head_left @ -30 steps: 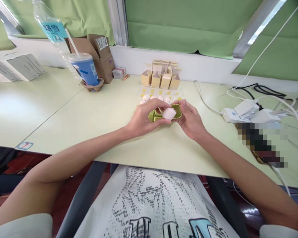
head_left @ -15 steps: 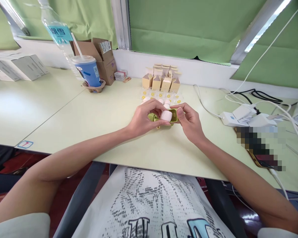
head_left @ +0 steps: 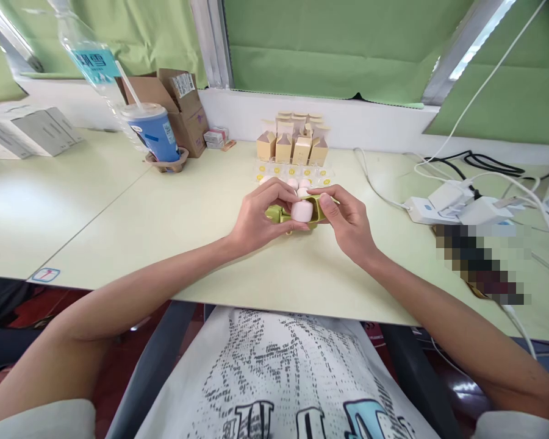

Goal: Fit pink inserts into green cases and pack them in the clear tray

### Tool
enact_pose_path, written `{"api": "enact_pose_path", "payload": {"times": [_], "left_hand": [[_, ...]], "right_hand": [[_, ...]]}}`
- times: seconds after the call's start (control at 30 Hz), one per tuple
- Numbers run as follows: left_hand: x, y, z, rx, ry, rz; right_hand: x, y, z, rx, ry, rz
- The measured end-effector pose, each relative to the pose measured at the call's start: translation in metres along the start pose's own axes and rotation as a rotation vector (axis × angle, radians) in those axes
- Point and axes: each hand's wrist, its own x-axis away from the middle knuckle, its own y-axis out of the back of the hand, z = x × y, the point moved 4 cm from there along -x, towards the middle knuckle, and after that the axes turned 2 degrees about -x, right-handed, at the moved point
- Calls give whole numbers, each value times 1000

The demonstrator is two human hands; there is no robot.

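Observation:
Between thumb and fingers, my left hand [head_left: 257, 216] grips a small rounded pale pink case [head_left: 302, 211], which looks like an earbud case. My right hand [head_left: 351, 224] pinches a hollow olive-green cover [head_left: 319, 211] by its rim. The pink case sits at the cover's opening, its left part outside; how deep it goes I cannot tell. Another green piece [head_left: 273, 213] shows under my left fingers, partly hidden. Just behind my hands lie several small pink pieces [head_left: 304, 184], half covered by my fingers.
Clear plastic trays with yellow stickers [head_left: 293, 172] lie before several small cream boxes [head_left: 283, 148]. At left stand a blue cup [head_left: 155, 137], a tilted plastic bottle [head_left: 91, 61] and a cardboard box [head_left: 190, 125]. A white power strip [head_left: 425, 210], cables and a blurred phone [head_left: 480, 268] lie at right.
The green cover is drawn a little closer around the pink case's right side. Both hands keep their grip; the whole view has shifted slightly.

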Motion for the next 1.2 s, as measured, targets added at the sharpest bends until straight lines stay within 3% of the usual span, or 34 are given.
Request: {"api": "enact_pose_path", "payload": {"times": [0.43,0.67,0.83,1.0,1.2], "left_hand": [[2,2,-2,-60,-109,7],[3,2,-13,-347,-286,118],[4,0,-17,-373,-363,159],[1,3,-14,-301,-306,112],[5,0,-5,-253,-104,156]], "right_hand": [[1,0,3,13,52,19],[-1,-5,-2,-139,-69,123],[-4,-7,-1,-198,-69,222],[-2,-7,-9,-194,-81,235],[0,0,-27,-153,-54,226]]}}
